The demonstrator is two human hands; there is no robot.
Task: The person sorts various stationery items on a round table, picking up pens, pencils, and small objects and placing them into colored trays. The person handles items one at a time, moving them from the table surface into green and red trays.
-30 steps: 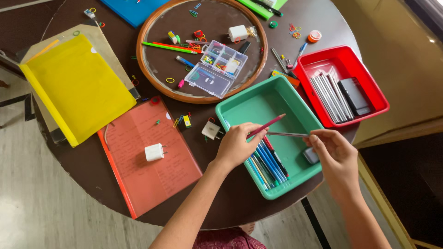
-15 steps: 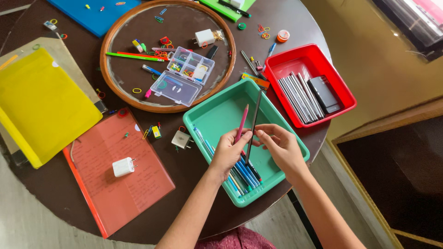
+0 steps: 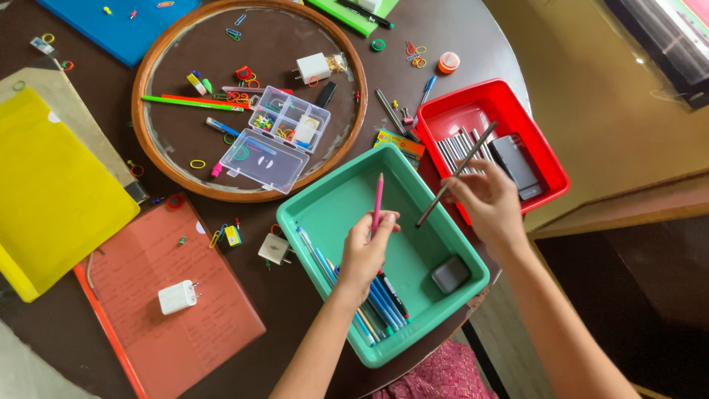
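My left hand (image 3: 367,251) holds a pink pencil (image 3: 377,201) upright over the green tray (image 3: 347,186). Several blue and dark pens (image 3: 380,304) lie along the tray's near left side, and a small grey block (image 3: 450,274) sits in its right corner. My right hand (image 3: 485,203) grips a dark grey pencil (image 3: 464,167), its far end reaching over the red tray (image 3: 535,125). That red tray holds several grey pencils (image 3: 452,150) and a dark flat case (image 3: 515,164).
A round wooden-rimmed tray (image 3: 147,148) carries a clear compartment box (image 3: 277,138), pens, clips and a white charger (image 3: 312,68). An orange folder (image 3: 140,310) bears another white charger (image 3: 178,297). A yellow folder (image 3: 48,192) lies left. The table edge runs behind the red tray.
My right hand has carried the grey pencil away from the left hand, rightward over the red tray. The left hand stays over the green tray with the pink pencil. The view shifted left.
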